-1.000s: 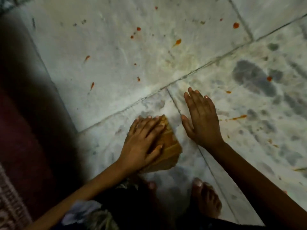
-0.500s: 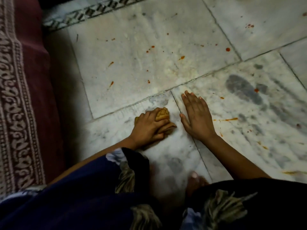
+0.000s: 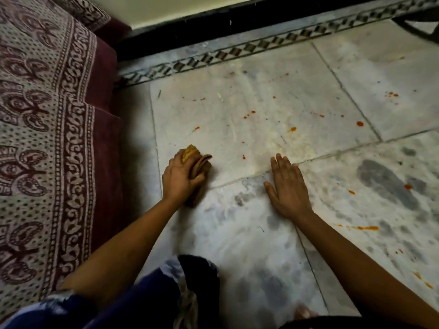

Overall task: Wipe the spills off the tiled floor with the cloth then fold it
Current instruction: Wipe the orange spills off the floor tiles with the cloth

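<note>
A bunched yellow-brown cloth (image 3: 200,162) rests on the pale marble tiled floor (image 3: 273,245) with my left hand (image 3: 181,178) closed around it. My right hand (image 3: 286,188) lies flat on the floor to the right, fingers spread, holding nothing. Orange-red spills dot the tiles: small drops (image 3: 249,114) beyond the cloth, a round drop (image 3: 360,123) farther right, and a streak (image 3: 367,227) beside my right forearm.
A maroon patterned bedspread (image 3: 47,138) hangs over a bed edge along the left. A dark patterned border strip (image 3: 237,53) and black skirting run along the wall at the top. My knees and clothing (image 3: 166,293) fill the bottom.
The view has pulled back and tilted up. My left hand gathered the flat cloth into a bunch and carried it left and forward. My right hand stays flat on the floor.
</note>
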The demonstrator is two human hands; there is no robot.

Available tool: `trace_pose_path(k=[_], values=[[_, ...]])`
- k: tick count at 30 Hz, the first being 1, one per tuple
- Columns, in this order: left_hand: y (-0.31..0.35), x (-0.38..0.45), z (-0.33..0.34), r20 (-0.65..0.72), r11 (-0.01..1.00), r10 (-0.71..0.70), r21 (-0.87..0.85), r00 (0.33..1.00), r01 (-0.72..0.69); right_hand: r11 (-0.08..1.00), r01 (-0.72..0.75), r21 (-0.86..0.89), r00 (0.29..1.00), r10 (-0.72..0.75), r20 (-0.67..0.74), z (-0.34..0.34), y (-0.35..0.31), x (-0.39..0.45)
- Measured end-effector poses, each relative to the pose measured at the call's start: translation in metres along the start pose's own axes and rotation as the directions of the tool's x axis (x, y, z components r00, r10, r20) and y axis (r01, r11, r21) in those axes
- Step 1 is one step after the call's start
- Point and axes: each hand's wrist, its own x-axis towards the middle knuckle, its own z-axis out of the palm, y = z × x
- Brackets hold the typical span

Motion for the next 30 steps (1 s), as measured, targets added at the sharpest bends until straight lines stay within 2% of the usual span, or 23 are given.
trace_pose_path(k=[6, 8, 12, 15, 18, 20, 22, 26, 27, 30], values=[[-0.01, 0.037, 0.016, -0.066, 0.988, -0.154, 0.0, 0.986, 0.155, 0.996, -0.089, -0.017, 0.996, 0.089, 0.019, 0.027, 0.004, 0.018], [-0.004, 0.045, 0.024, -0.058, 0.992, -0.103, 0.067, 0.993, 0.107, 0.991, -0.131, -0.03, 0.991, 0.131, 0.025, 0.033, 0.004, 0.018], [0.011, 0.068, 0.043, 0.084, 0.991, 0.045, 0.124, 0.995, -0.055, 0.989, -0.14, -0.04, 0.989, 0.142, 0.04, 0.033, 0.002, 0.018], [0.019, 0.053, 0.048, 0.148, 0.964, 0.235, 0.091, 0.961, -0.25, 0.987, -0.154, -0.051, 0.987, 0.156, 0.045, 0.03, 0.001, 0.017], [-0.013, 0.025, 0.041, 0.125, 0.917, 0.393, 0.016, 0.911, -0.398, 0.986, -0.161, -0.049, 0.983, 0.165, 0.078, 0.027, 0.0, 0.02], [-0.039, 0.026, 0.032, 0.061, 0.918, 0.394, 0.02, 0.917, -0.395, 0.983, -0.173, -0.057, 0.978, 0.178, 0.106, 0.029, 0.0, 0.019], [-0.046, 0.046, 0.026, 0.055, 0.932, 0.356, 0.047, 0.933, -0.359, 0.982, -0.176, -0.072, 0.978, 0.183, 0.098, 0.03, 0.002, 0.02], [-0.001, 0.084, 0.033, 0.099, 0.959, 0.266, 0.068, 0.959, -0.273, 0.984, -0.142, -0.107, 0.974, 0.158, 0.164, 0.021, 0.007, 0.022], [0.009, 0.085, 0.038, 0.127, 0.955, 0.279, 0.071, 0.952, -0.289, 0.981, -0.147, -0.126, 0.969, 0.168, 0.179, 0.019, 0.006, 0.023], [0.019, 0.064, 0.05, 0.194, 0.891, 0.428, 0.074, 0.883, -0.448, 0.972, -0.193, -0.137, 0.976, 0.204, 0.074, 0.018, 0.009, 0.026]])
